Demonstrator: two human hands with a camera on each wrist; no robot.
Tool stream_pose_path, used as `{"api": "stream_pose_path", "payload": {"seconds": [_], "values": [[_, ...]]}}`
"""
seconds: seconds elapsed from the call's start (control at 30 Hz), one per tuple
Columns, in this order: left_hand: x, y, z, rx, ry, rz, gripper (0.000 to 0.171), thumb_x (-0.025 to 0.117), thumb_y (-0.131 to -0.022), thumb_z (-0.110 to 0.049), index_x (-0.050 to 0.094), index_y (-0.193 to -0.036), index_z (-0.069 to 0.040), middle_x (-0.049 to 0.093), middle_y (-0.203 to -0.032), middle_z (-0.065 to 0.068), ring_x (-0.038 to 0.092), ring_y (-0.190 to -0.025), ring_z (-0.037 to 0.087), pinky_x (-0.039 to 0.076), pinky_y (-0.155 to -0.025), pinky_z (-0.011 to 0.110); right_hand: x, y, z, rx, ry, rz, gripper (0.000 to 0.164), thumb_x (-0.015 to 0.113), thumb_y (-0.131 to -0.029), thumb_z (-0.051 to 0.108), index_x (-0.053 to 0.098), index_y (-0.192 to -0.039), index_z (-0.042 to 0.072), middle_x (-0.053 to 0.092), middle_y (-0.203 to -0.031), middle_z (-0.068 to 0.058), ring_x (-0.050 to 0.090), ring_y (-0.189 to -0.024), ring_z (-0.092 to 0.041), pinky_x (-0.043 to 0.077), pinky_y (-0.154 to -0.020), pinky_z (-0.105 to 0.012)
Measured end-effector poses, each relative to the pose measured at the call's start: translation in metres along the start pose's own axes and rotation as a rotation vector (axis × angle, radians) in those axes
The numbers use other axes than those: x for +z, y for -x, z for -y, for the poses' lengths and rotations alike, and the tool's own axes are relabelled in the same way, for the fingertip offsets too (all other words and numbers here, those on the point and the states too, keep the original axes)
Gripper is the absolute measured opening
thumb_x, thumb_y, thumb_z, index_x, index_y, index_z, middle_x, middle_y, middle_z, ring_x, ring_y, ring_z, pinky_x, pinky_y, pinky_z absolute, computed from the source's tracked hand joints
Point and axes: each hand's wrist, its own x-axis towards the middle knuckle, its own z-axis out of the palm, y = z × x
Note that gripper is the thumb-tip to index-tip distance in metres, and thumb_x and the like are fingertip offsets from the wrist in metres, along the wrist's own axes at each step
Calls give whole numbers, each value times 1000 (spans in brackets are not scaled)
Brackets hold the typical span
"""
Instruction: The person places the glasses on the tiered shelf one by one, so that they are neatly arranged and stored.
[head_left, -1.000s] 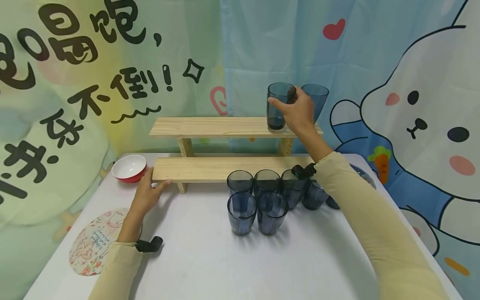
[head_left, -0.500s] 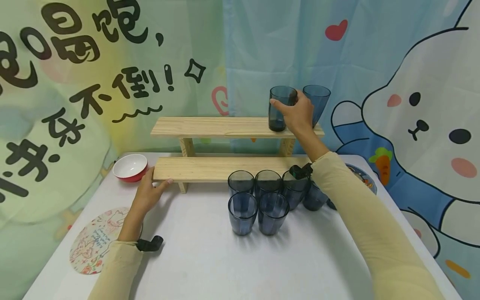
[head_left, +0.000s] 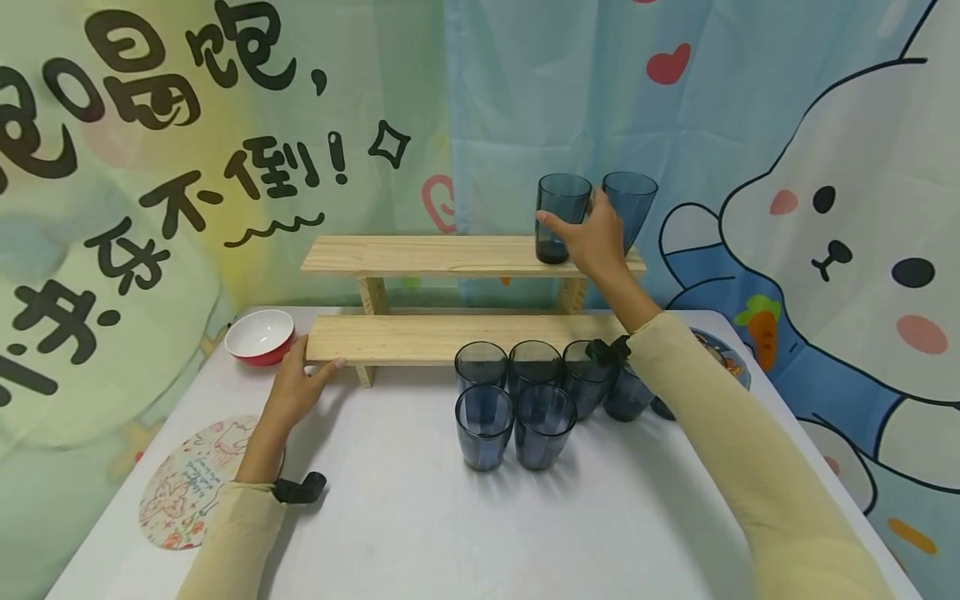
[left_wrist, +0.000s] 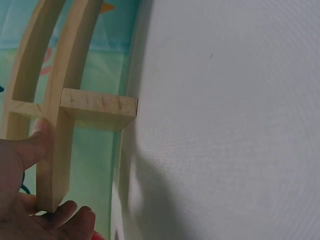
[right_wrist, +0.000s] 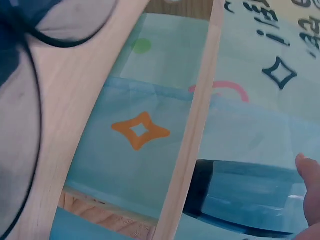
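Two blue glass tumblers stand upright at the right end of the upper board of a two-tier wooden shelf [head_left: 420,254]. Beside the left tumbler [head_left: 558,204] is my right hand [head_left: 600,237], thumb stretched across its near side and fingers off its right side. The right wrist view shows the thumb [right_wrist: 310,180] by that tumbler [right_wrist: 245,197]. Partly behind the hand is the other tumbler [head_left: 633,200]. My left hand [head_left: 294,387] grips the left end of the lower board [left_wrist: 57,150], thumb and fingers on either side of it.
Several matching tumblers [head_left: 483,429] stand grouped on the white table before the shelf, some partly behind my right forearm. A red-and-white bowl [head_left: 258,333] and a round patterned mat [head_left: 191,492] lie left. A patterned dish [head_left: 738,367] is at the far right.
The left tumbler has settled on the upper board. My right fingers, seen through its glass before, have drawn back from behind it. My left hand has stayed put.
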Motion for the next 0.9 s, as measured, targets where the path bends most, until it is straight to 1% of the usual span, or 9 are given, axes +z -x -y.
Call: {"api": "stream_pose_path", "payload": {"seconds": [0.17,0.27,0.37,0.47,0.57,0.63,0.73,0.8,0.9], "values": [[1,1,1,0,-1,-3,76,69,-104,-22,28,-158,12,38,-157,38,34,-150,52,27,-124,65,-11,20,1,-20,61,59,112,71,-95,60,6,-170,8,20,-175,-17,24,-161,-36,30,-126,-57],[1,1,1,6,-4,-4,76,69,-104,-21,28,-158,12,38,-156,38,35,-150,52,27,-124,65,-21,37,2,-38,55,103,111,71,-95,62,6,-170,12,17,-176,-13,22,-162,-33,28,-128,-56],[1,1,0,15,-4,-5,76,69,-104,-21,28,-157,13,39,-155,39,36,-149,52,27,-123,65,-30,60,-1,-83,-9,140,105,72,-96,59,13,-170,13,21,-175,-11,24,-161,-30,28,-129,-47],[1,2,-2,16,3,-6,75,70,-104,-21,29,-157,14,40,-155,38,36,-149,52,27,-124,64,-35,89,-7,-145,-74,155,92,72,-98,51,26,-167,11,32,-171,-12,32,-159,-29,31,-128,-39],[1,2,-3,12,6,-4,75,69,-104,-20,29,-157,14,40,-155,38,36,-149,51,27,-124,64,-35,122,-16,-187,-105,174,79,71,-101,43,36,-163,9,41,-166,-14,38,-155,-31,34,-126,-39],[1,2,-4,11,7,-7,74,70,-104,-20,30,-157,14,40,-156,38,36,-149,51,27,-124,64,-35,146,-24,-185,-107,207,74,71,-102,41,40,-161,10,45,-163,-14,41,-153,-33,37,-125,-42],[1,2,-4,17,6,-9,74,71,-103,-20,31,-156,14,41,-155,38,37,-149,51,28,-124,64,-31,178,-37,-145,-108,272,72,71,-102,41,41,-161,13,47,-162,-13,42,-152,-34,40,-122,-46],[1,1,-3,17,4,-11,75,71,-103,-20,31,-156,14,41,-155,38,37,-149,51,28,-124,64,-26,196,-47,-119,-96,298,74,72,-100,43,42,-161,14,47,-162,-10,44,-152,-33,42,-121,-44],[0,1,-1,16,2,-10,75,71,-103,-20,30,-156,14,42,-155,38,38,-149,51,28,-124,64,-15,218,-62,-89,-93,300,82,76,-97,45,38,-163,15,45,-164,-7,43,-153,-30,40,-122,-38]]}}
